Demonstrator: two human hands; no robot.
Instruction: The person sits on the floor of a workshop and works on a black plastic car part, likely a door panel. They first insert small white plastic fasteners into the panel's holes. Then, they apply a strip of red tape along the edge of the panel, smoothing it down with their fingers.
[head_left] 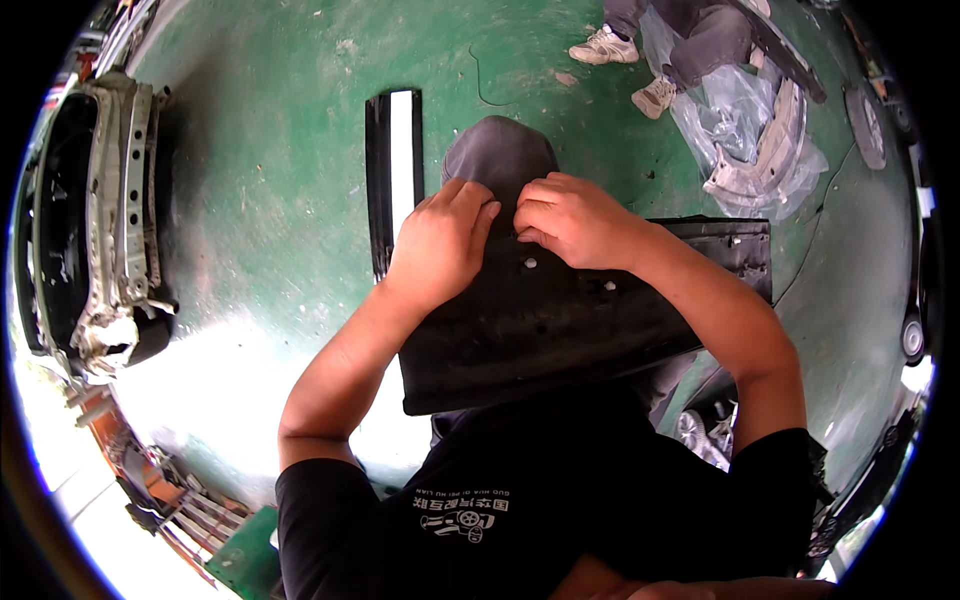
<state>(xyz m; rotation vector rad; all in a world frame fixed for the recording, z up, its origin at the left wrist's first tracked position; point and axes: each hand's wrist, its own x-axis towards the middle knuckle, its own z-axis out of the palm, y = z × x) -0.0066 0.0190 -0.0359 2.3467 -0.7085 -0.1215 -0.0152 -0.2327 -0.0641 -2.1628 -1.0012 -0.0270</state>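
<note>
A long black panel (520, 345), perhaps a car trim part, lies across my lap, with a few small pale-edged holes near its far edge. My raised knee (500, 148) in grey trousers shows just beyond it. My left hand (448, 235) is closed, fingertips curled down at the panel's far edge by the knee. A short gap to the right, my right hand (580, 222) is closed in the same way, thumb against bent fingers. Whatever the fingertips pinch is hidden under them. The panel's right end (735, 245) shows past my right forearm.
On the green floor (290, 130), a black strip with a white band (403, 140) lies left of my knee. A large metal car body part (130, 210) stands at the far left. At the upper right, another person's legs (705, 45) are beside a plastic-wrapped curved part (755, 150).
</note>
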